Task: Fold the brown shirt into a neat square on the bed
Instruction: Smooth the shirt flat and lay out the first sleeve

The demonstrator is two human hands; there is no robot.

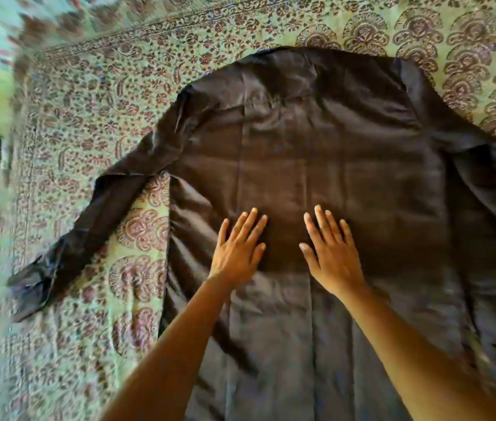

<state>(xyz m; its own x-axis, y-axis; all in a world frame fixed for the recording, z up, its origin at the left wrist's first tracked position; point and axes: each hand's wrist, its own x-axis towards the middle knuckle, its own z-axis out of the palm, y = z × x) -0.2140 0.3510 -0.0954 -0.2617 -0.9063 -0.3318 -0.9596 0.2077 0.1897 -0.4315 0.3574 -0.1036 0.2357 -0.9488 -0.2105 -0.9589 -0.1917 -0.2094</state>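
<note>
Brown shirt (316,141) spread on bed (104,101) — left hand (236,250), right hand (333,256) flat on it, fingers straight; sleeve (89,226) toward 8 o'clock.

Domestic setting, most likely a bedroom. A wide bed (67,299) fills nearly the whole view. It is covered with a pale green bedspread (95,117) printed in maroon flowers and fan-shaped motifs. A narrow printed border band (180,21) runs along the far side. The cloth lies soft and slightly rumpled. A dark brown long-sleeved shirt (331,147) is spread flat on it, which reads as household laundry. The left margin past the bed's edge is blurred; floor or furniture cannot be made out.
</note>
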